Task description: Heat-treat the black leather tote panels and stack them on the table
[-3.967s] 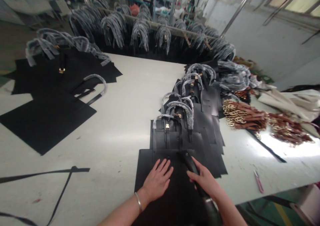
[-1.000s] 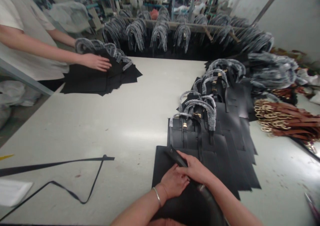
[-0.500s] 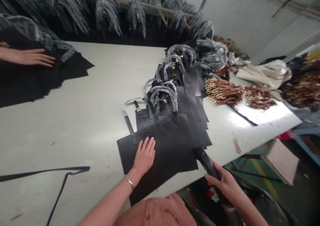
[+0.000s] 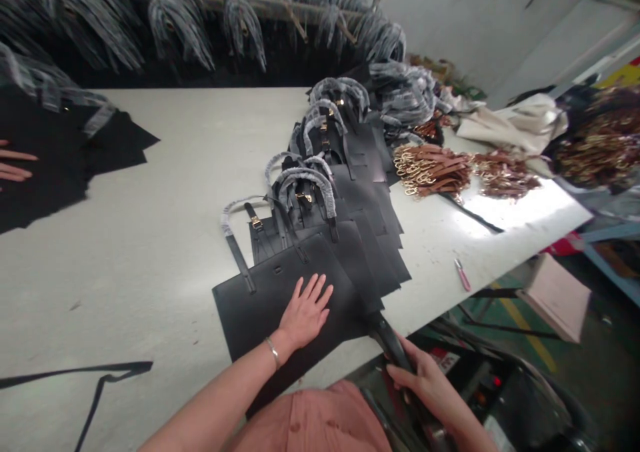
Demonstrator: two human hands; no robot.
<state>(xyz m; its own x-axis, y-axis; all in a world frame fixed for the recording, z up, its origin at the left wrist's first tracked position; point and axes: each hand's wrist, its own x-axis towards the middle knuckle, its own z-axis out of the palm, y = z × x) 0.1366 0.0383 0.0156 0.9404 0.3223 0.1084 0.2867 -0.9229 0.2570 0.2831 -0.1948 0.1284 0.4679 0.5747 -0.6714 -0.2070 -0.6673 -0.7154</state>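
My left hand [image 4: 305, 312], with a bracelet at its wrist, lies flat with fingers spread on the front black bag panel [image 4: 260, 305]. That panel has a wrapped handle [image 4: 235, 239] and a small slot near its top edge. It lies on top of overlapping black bag panels [image 4: 360, 199] with plastic-wrapped handles and gold buckles. My right hand [image 4: 417, 372] is wrapped round a long black nozzle-like tool [image 4: 393, 342]. The tool's tip meets the panel's lower right corner; its exact kind is unclear.
Bundles of brown straps with gold clasps [image 4: 433, 170] and a small pink-handled tool [image 4: 462, 275] lie on the white table [image 4: 165, 239]. A black strip [image 4: 110, 371] is at left. Another person's hand [image 4: 15, 162] rests on black panels. Wrapped handles [image 4: 180, 22] hang behind.
My left hand has slid right across the panel, uncovering its slot. The tool in my right hand has come in against the panel's corner. The other person's hand has moved left.
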